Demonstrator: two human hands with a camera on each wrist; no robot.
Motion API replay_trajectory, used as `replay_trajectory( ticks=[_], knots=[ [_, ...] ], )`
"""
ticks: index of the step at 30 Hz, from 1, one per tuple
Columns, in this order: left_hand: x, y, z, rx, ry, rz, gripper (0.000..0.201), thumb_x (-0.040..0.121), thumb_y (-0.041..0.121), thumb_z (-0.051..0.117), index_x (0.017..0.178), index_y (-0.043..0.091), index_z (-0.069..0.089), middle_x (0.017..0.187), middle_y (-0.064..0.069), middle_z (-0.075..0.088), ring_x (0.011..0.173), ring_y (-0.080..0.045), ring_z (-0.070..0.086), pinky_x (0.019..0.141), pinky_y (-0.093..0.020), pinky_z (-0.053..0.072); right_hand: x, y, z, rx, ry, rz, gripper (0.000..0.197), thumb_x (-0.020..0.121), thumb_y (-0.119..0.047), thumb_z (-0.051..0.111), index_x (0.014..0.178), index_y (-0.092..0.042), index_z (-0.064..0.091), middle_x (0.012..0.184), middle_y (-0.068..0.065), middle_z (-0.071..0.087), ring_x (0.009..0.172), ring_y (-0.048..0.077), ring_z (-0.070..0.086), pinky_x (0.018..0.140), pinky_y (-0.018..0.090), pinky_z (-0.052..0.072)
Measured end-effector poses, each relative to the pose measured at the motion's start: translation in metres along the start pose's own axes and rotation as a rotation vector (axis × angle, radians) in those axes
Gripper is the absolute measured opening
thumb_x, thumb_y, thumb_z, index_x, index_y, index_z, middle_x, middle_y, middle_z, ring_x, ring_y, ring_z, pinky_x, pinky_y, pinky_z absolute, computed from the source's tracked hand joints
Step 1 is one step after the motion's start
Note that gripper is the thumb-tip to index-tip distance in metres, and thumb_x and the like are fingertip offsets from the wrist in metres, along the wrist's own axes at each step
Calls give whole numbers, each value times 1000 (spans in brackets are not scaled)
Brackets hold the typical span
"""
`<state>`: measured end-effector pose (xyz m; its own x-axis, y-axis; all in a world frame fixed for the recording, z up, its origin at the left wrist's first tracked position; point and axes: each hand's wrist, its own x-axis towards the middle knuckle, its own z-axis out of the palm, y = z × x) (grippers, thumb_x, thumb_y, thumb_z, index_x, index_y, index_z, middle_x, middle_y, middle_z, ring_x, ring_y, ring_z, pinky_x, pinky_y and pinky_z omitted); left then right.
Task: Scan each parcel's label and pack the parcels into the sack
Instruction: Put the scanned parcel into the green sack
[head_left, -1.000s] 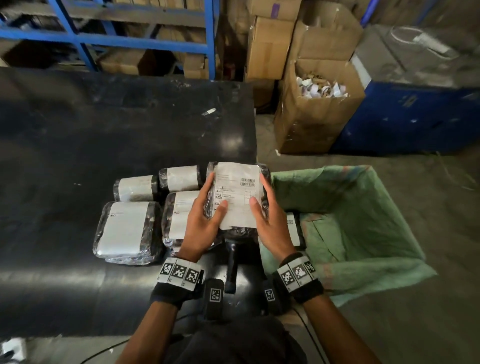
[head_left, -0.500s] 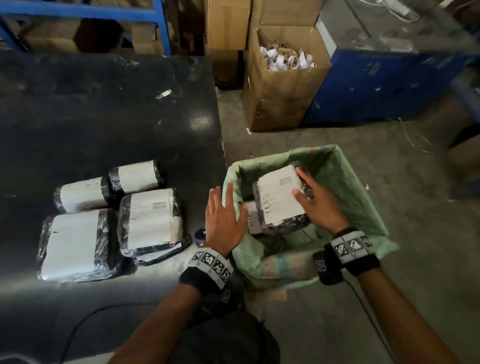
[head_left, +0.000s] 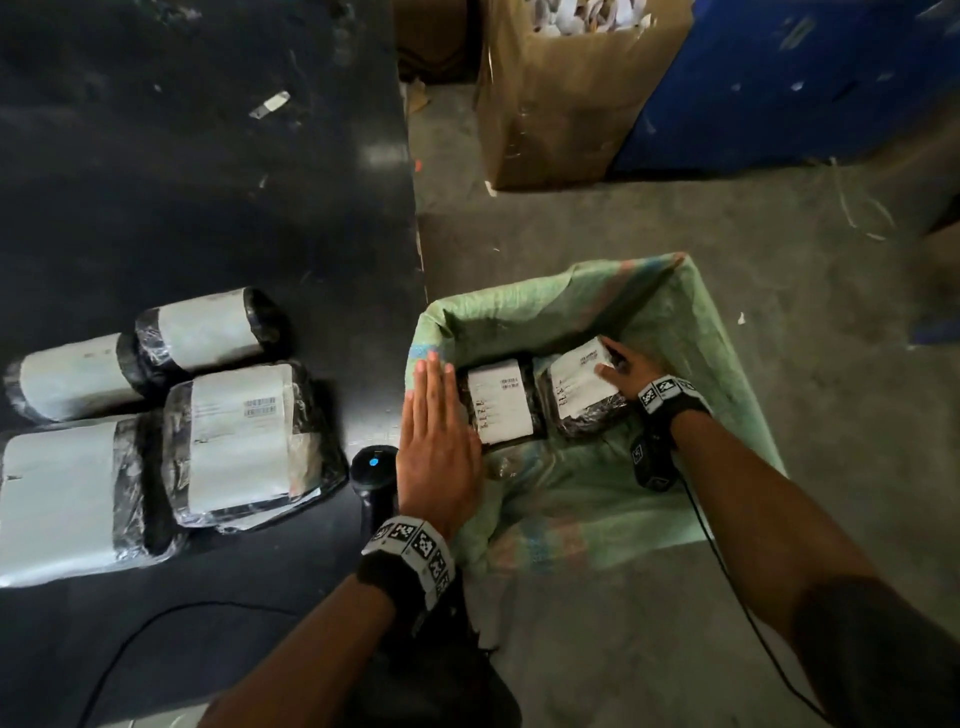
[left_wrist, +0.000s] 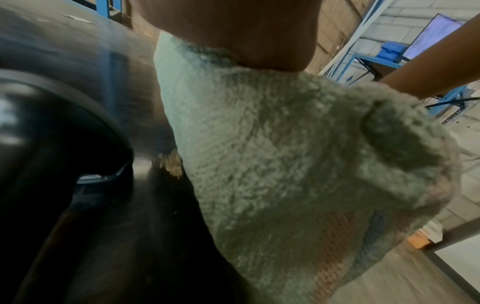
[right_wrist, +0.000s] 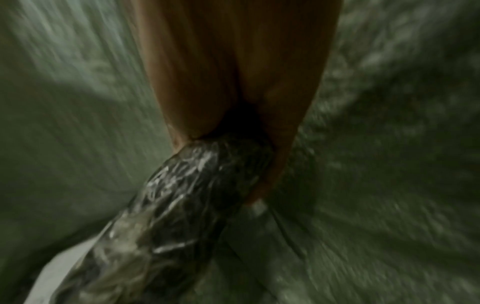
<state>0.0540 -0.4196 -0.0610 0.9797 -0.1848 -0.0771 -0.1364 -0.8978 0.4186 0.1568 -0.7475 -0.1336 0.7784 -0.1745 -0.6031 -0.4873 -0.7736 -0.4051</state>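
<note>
Right hand (head_left: 626, 371): down inside the green sack (head_left: 727, 374), fingers (right_wrist: 272, 168) clamped around the edge of a black-wrapped parcel (head_left: 582, 392), thumb on its white label.
Held parcel: low in the sack, tilted, just beside a second parcel (head_left: 501, 405) that lies label-up at the sack's left side.
Left hand (head_left: 439, 452): flat, fingers straight and together, over the sack's near-left rim by the desk (head_left: 208, 182) edge; holds nothing.
Scanner (head_left: 374, 473): black, on the desk just left of the left hand.
Waiting parcels: four on the desk's left, a large flat one (head_left: 67, 493), a labelled one (head_left: 244, 441), and two rolled ones (head_left: 72, 374) (head_left: 208, 327) behind.
</note>
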Motion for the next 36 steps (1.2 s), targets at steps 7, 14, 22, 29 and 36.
replay_trajectory(
  ticks=[7, 14, 22, 29, 36],
  knots=[
    [2, -10, 2, 44, -34, 19, 76, 96, 15, 49, 160, 0, 11, 170, -19, 1, 159, -30, 0, 127, -47, 17, 33, 25, 46, 210, 133, -68, 65, 91, -22, 66, 151, -20, 39, 148, 16, 48, 136, 30, 46, 115, 36, 34],
    [9, -9, 4, 35, -55, 16, 80, 92, 12, 52, 160, 0, 11, 170, -20, -1, 159, -31, -3, 128, -48, 14, 61, 52, 80, -132, 203, -8, 74, 95, -24, 55, 158, -29, 15, 163, 9, 23, 147, 32, 28, 121, 45, 25],
    [6, -16, 6, 89, -35, 19, 87, 89, 16, 55, 161, 3, 9, 170, -17, -1, 159, -28, -4, 128, -49, 14, 82, 46, 85, -433, -36, 181, 75, 95, -27, 26, 154, -27, -20, 165, 4, -18, 152, 38, 6, 122, 51, 16],
    [9, -16, -9, 54, -105, 69, 78, 98, 39, 44, 162, 7, 12, 170, -20, -4, 158, -34, -2, 128, -49, 11, 2, -67, 18, -226, -61, 120, 51, 102, -24, 46, 150, -6, 39, 158, 15, 34, 146, 29, 33, 116, 28, 23],
    [-15, -72, -90, -400, -8, 88, 62, 92, 46, 41, 143, 13, 56, 143, -13, 57, 140, -31, 46, 117, -43, 38, -169, -196, 47, 279, 119, -329, 36, 95, -38, 57, 129, -27, 61, 96, -1, 72, 94, 21, 71, 94, 42, 54]
  ],
)
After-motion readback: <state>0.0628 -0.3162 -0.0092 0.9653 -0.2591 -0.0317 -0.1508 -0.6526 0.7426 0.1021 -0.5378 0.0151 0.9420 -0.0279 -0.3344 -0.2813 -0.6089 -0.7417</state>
